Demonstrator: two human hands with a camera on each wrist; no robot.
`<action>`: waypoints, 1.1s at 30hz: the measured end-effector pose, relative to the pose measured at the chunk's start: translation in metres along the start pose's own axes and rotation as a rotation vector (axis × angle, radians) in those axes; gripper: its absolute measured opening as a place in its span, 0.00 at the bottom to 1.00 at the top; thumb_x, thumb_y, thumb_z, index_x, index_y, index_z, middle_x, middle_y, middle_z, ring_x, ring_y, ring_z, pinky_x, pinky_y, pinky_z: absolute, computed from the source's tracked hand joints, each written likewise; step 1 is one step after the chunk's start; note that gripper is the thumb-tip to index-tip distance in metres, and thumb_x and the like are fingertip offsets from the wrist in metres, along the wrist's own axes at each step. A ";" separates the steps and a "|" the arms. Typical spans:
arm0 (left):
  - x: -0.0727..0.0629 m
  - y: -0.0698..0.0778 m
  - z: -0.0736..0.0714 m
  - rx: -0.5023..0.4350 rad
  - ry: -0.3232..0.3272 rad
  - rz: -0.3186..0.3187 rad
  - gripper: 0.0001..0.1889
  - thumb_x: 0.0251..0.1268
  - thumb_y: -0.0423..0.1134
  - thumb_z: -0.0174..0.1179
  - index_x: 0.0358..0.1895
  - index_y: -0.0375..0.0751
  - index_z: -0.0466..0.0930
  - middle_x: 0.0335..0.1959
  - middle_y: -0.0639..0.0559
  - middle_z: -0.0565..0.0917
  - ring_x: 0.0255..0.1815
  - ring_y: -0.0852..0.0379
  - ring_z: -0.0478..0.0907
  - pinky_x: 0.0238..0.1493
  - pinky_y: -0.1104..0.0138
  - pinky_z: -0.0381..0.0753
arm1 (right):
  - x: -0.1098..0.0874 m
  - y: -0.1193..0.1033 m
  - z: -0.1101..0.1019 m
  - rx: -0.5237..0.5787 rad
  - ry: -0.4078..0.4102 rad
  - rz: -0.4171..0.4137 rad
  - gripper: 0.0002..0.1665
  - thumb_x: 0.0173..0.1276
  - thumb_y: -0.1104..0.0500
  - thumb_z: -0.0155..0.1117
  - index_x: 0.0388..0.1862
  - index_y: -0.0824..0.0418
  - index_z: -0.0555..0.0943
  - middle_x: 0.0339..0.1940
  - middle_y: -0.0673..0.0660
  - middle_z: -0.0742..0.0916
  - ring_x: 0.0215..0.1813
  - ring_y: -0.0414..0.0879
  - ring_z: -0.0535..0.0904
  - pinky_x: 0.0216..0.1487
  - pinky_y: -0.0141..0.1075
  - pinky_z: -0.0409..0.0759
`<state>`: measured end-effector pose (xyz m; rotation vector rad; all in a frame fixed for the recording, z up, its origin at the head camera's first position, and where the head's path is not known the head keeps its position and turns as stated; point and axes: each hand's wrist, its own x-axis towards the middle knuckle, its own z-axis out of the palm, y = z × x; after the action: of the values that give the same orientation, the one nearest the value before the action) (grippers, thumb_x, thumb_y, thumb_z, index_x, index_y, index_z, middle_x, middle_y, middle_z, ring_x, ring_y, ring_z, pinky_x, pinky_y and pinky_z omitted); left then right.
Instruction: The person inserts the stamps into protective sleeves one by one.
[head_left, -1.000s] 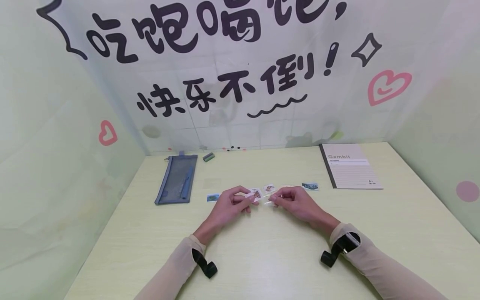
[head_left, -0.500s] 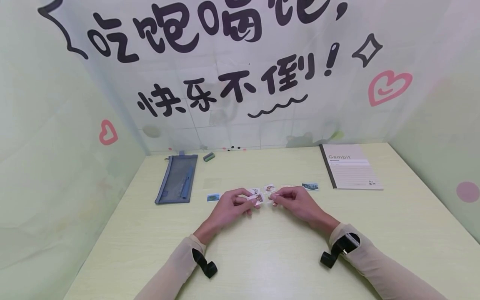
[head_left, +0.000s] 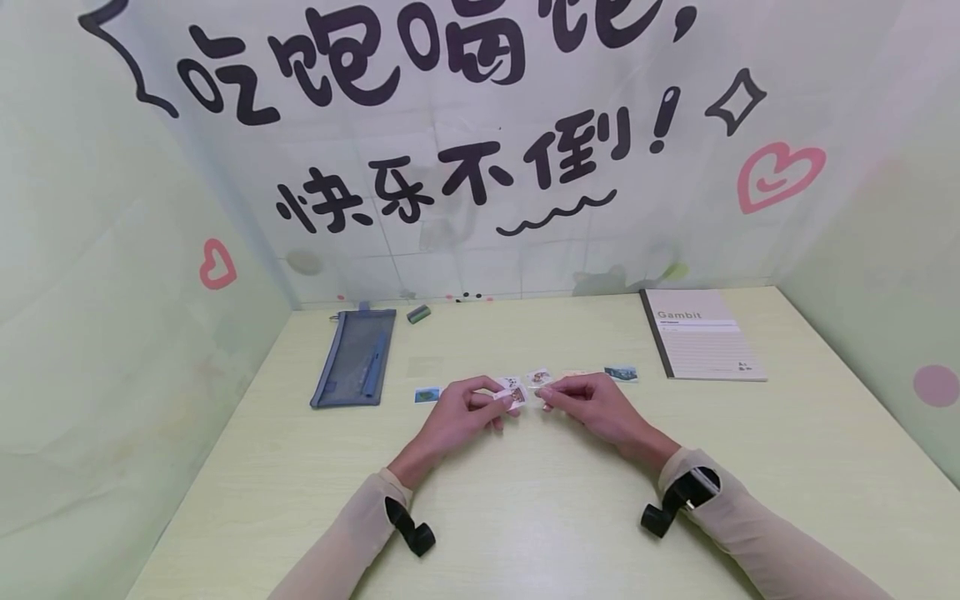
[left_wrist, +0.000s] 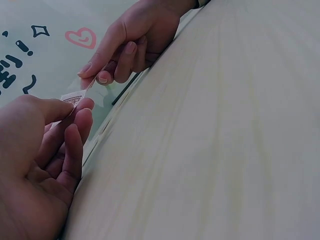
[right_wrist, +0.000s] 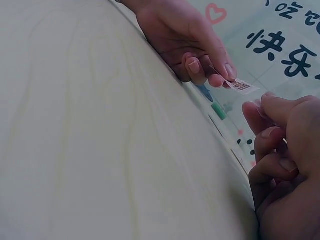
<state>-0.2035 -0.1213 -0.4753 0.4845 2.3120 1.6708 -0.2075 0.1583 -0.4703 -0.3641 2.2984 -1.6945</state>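
- A blue mesh pencil case (head_left: 341,367) is laid on the pale wood-grain table (head_left: 480,517) and is taken as the landmark.
- To the right of the pencil case, near its lower end, a small white-bordered picture card (head_left: 516,397) is held up by the left hand (head_left: 459,414); it is pinched between thumb and forefinger, while the other fingers are loosely bent.
- Farther right of the pencil case, a thin clear piece (right_wrist: 258,103) is pinched by the right hand (head_left: 598,408) between thumb and fingertips that are almost closed together, with the other fingers curled; its full outline cannot be told.
- A blue-edged stamp (head_left: 427,395) is seen to the right of the pencil case, level with its lower end.
- Farther right of the pencil case, a panda stamp (head_left: 511,382), a brown-figured stamp (head_left: 538,377) and a blue landscape stamp (head_left: 621,373) are spread in a loose row.
- A blue pen (head_left: 373,367) is seen along the right side of the pencil case; whether it is inside cannot be told.
- A small green-and-dark block (head_left: 418,314) is placed just beside the pencil case's upper right corner.
- A "Gambit" notebook (head_left: 705,337) is set far to the right of the pencil case.
- Behind the pencil case, a white backdrop (head_left: 465,250) is printed with black Chinese characters.
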 end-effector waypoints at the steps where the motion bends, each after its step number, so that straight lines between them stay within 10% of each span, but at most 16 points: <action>1: 0.000 0.000 0.000 -0.001 -0.001 0.000 0.13 0.78 0.56 0.67 0.51 0.52 0.86 0.38 0.54 0.96 0.35 0.55 0.84 0.46 0.69 0.76 | 0.000 0.000 0.000 -0.002 0.001 -0.002 0.18 0.75 0.41 0.73 0.52 0.51 0.94 0.47 0.55 0.93 0.46 0.45 0.79 0.42 0.31 0.75; 33: -0.003 0.002 0.002 0.013 -0.071 0.009 0.11 0.76 0.52 0.70 0.46 0.50 0.90 0.38 0.55 0.96 0.33 0.59 0.86 0.41 0.71 0.78 | 0.000 0.001 0.001 -0.008 -0.031 -0.037 0.13 0.75 0.44 0.75 0.48 0.49 0.94 0.42 0.55 0.92 0.31 0.40 0.74 0.33 0.30 0.73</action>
<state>-0.2000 -0.1199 -0.4737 0.5489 2.2750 1.6168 -0.2068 0.1579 -0.4718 -0.4340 2.2908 -1.6848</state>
